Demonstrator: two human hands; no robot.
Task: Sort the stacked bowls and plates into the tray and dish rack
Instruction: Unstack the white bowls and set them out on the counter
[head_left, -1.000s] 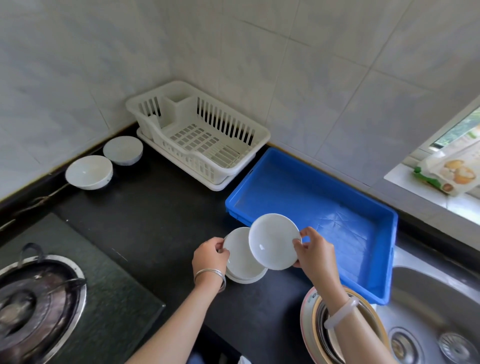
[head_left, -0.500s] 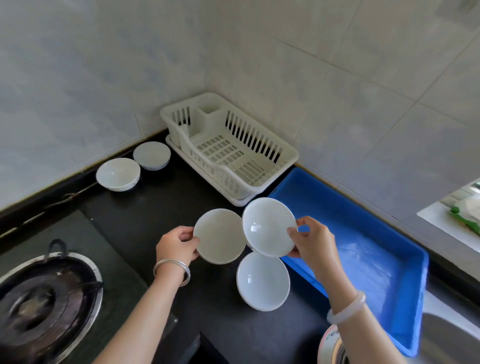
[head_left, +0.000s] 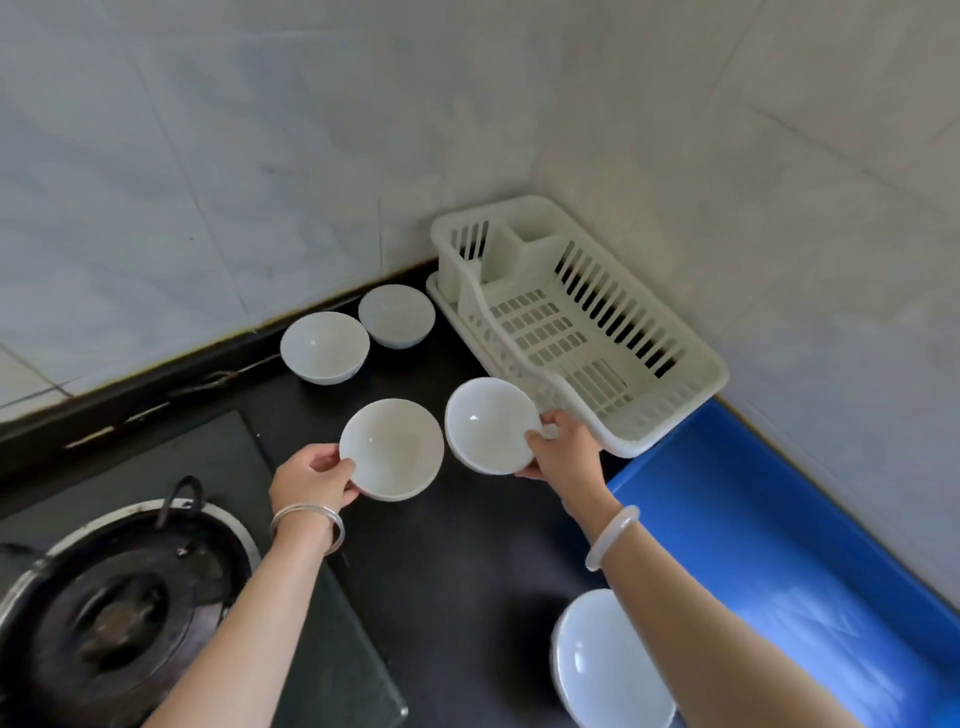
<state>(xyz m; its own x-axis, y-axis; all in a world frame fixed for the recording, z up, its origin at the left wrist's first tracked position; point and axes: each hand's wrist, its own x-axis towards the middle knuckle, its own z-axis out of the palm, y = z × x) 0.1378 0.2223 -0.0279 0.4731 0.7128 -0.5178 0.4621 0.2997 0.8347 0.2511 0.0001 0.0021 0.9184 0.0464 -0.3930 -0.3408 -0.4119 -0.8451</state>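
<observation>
My left hand (head_left: 310, 480) pinches a bowl (head_left: 392, 449); my right hand (head_left: 563, 451) grips a second bowl (head_left: 487, 425) just in front of the dish rack (head_left: 576, 322), above the black counter (head_left: 467, 561). Tiled walls (head_left: 260, 156) meet behind the rack.

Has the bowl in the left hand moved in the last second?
Yes. The bowl went from the tray's corner leftward, past the rack, toward the wall.

Five white bowls (head_left: 324, 347), one dish rack (head_left: 545, 322), one blue tray (head_left: 727, 519), one stove burner (head_left: 119, 618).
</observation>
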